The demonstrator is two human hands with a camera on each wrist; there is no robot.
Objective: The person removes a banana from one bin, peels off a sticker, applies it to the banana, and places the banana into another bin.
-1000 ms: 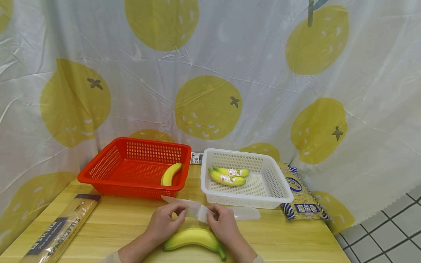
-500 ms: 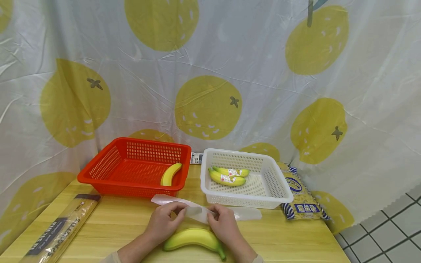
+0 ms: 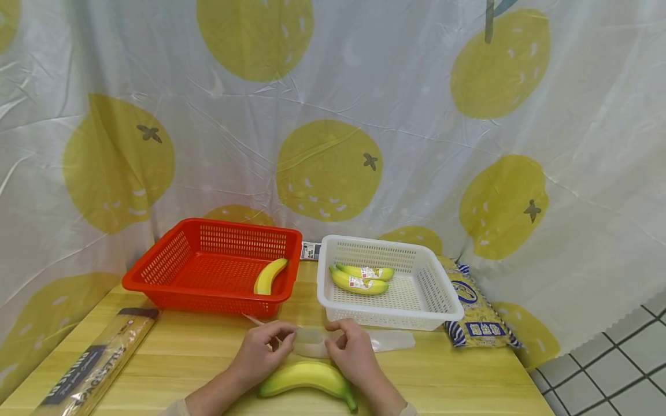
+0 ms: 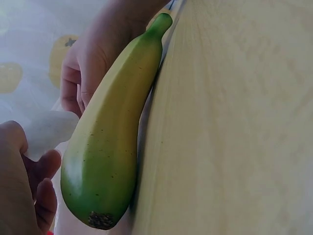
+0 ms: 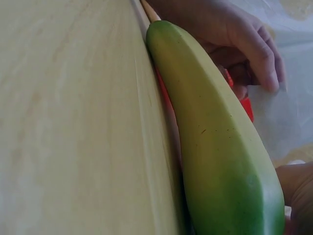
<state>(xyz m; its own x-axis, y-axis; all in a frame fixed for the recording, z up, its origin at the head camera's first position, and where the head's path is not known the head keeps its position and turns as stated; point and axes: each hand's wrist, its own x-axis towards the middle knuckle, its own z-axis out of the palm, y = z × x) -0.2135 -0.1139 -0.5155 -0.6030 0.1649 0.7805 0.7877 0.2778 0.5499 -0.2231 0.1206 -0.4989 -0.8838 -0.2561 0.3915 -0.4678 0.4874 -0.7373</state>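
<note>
A translucent white plastic film strip (image 3: 309, 341) stretches between both hands above the wooden table. My left hand (image 3: 262, 351) pinches it between thumb and curled fingers; its left end sticks out behind that hand. My right hand (image 3: 356, 355) holds the strip on the other side, and a longer tail runs out to its right. The exact fingertip contact of the right hand is partly hidden. Just below the hands, a yellow-green banana (image 3: 309, 377) lies on the table, its stem toward the lower right. It fills the middle of the left wrist view, with the film (image 4: 51, 129) beyond.
A red basket (image 3: 208, 301) with one banana (image 3: 270, 276) stands at the back left. The white basket (image 3: 390, 318) to its right has two labelled bananas (image 3: 360, 282). A spaghetti pack (image 3: 99, 361) lies at left, a yellow pasta bag (image 3: 481, 315) at right. Behind hangs a curtain.
The film between my hands has gone from folded to flatter, and its left end has turned edge-on. My right fingers have shifted slightly. The banana and baskets stay put.
</note>
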